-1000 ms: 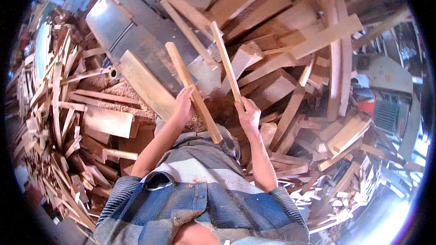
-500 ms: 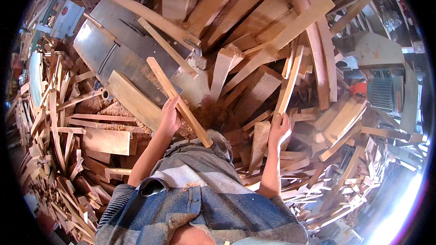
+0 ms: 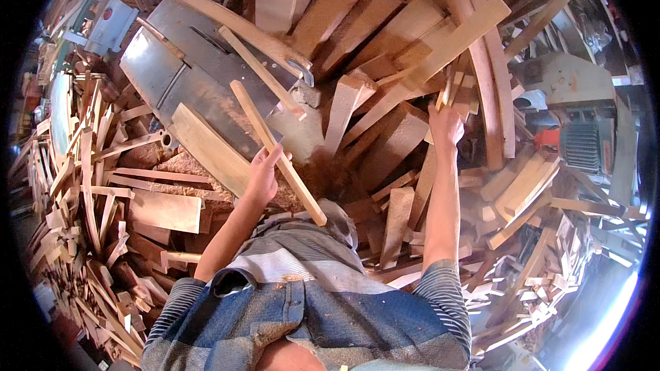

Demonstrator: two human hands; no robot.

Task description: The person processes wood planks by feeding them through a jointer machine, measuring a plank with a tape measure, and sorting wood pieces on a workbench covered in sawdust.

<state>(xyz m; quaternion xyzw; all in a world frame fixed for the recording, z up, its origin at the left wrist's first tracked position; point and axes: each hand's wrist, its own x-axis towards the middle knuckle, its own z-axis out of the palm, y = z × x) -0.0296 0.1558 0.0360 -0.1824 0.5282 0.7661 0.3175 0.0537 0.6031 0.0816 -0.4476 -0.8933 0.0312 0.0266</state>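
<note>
A slim, pale wooden strip (image 3: pixel 300 189) is held near its middle by my left hand (image 3: pixel 262 173), fingers closed around it. It slants from above the metal machine table (image 3: pixel 199 82) down to my waist. My right hand (image 3: pixel 447 125) is stretched out to the right, closed around the near end of a short-looking light wooden strip (image 3: pixel 448 91) among the stacked boards. Part of that strip is hidden by my fingers and the neighbouring wood. Beside my left hand, a thick plank (image 3: pixel 206 148) lies along the table's near edge.
Two narrow strips (image 3: pixel 265 72) lie across the table's right side. Thick boards (image 3: pixel 344 14) and a long curved board (image 3: pixel 485 89) rise beyond my hands. A green finned motor (image 3: pixel 583 148) stands at right. Heaped offcuts (image 3: pixel 103 233) and sawdust (image 3: pixel 196 165) surround me.
My right hand has moved forward and slightly right with its strip, deeper among the stacked boards. My left hand keeps hold of its strip, almost unmoved; the view has shifted slightly.
</note>
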